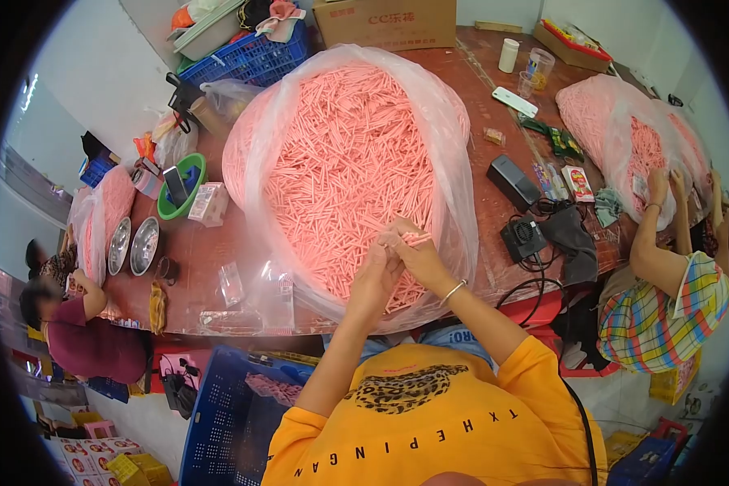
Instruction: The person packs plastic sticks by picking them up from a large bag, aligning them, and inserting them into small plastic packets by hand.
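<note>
A large clear plastic bag [454,174] lies wide open in front of me, heaped with thin pink sticks [348,154]. Both my hands are together over its near side. My left hand [373,279] is closed at the fingertips on what looks like a small clear plastic packet [391,238], partly hidden by the fingers. Beside it, my right hand [419,261], with a bracelet at the wrist, has a few pink sticks poking out from its closed fingers.
Clear packets [231,283] lie on the red table [194,312] at left, near metal bowls [145,245] and a green basin [194,166]. At right are a black box [513,182], cables and a phone [514,102]. A blue crate [219,421] stands below. People work at bags on both sides.
</note>
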### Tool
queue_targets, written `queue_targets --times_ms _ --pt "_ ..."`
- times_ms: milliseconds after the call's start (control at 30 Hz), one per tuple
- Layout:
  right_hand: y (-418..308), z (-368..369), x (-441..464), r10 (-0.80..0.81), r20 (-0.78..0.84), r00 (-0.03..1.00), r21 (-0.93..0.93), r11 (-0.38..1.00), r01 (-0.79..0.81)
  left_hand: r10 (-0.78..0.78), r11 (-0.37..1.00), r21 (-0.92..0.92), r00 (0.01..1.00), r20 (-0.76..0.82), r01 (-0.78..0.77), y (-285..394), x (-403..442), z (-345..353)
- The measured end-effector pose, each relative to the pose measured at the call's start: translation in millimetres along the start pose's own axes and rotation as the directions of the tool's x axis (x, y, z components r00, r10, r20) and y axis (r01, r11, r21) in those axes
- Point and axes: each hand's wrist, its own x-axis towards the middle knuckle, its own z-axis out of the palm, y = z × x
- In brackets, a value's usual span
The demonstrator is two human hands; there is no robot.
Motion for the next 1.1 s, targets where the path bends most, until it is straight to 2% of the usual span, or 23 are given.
queue_targets --times_ms 67,167,267,367,467,500,567,600,633,667,700,767,867,967,1100 --pt "-9 7 -1 0.02 -0.043 0.999 0.057 0.998 -0.018 -0.004 1.0 0.01 1.0 0.024 0.004 -6 1 -1" --pt "-2 5 2 -0.067 -0.009 0.998 0.068 0.995 0.067 -0.018 1.0 -0.008 1.0 0.007 0.018 -8 -1 1" --pt "4 0 0 0.157 0.025 0.987 0.296 0.942 -0.158 -0.009 0.998 -0.061 0.999 0.041 0.012 -7 0 0" --pt "-4 11 7 0.082 -0.139 0.987 0.302 0.953 -0.037 0.028 0.996 0.091 0.999 -0.02 -0.026 -17 3 7" --pt "4 -4 10 0.075 0.0 0.997 0.422 0.904 -0.068 -0.039 0.984 0.17 0.998 -0.056 0.048 -12 3 0" --pt "4 -3 11 0.041 -0.087 0.995 0.253 0.967 -0.018 -0.016 0.914 0.402 0.994 -0.111 0.06 -1 1 -4" --pt "3 -2 9 -0.065 -0.232 0.97 -0.117 0.992 0.039 0.062 0.621 0.775 0.978 -0.197 0.117 28 -6 -6" --pt "4 -4 6 -0.009 -0.18 0.984 -0.212 0.977 -0.03 0.26 0.487 0.871 0.962 -0.081 -0.059 36 -8 2" --pt "7 -7 2 0.05 -0.132 0.99 -0.307 0.948 -0.088 0.429 0.307 0.927 0.901 0.066 -0.214 45 -8 11" --pt "11 -7 0 0.112 -0.086 0.99 -0.401 0.906 -0.137 0.558 0.094 0.937 0.798 0.229 -0.335 50 -7 15" --pt "15 -3 -2 0.016 -0.069 0.997 -0.346 0.938 -0.039 0.443 -0.092 0.93 0.822 0.358 -0.355 49 -3 16" --pt "27 4 -7 -0.181 -0.057 0.982 -0.228 0.96 0.164 0.139 -0.429 0.795 0.838 0.528 -0.429 40 6 15" --pt "44 -2 -14 0.003 0.005 1.0 -0.125 0.992 -0.003 0.233 -0.321 0.851 0.836 0.497 -0.416 33 -1 9" --pt "25 0 -11 0.007 0.01 1.0 -0.227 0.974 -0.005 0.302 -0.153 0.907 0.856 0.42 -0.391 24 -5 -5" --pt "13 9 -13 0.055 0.09 0.994 -0.376 0.926 -0.017 0.314 -0.24 0.904 0.853 0.418 -0.354 20 2 -6"
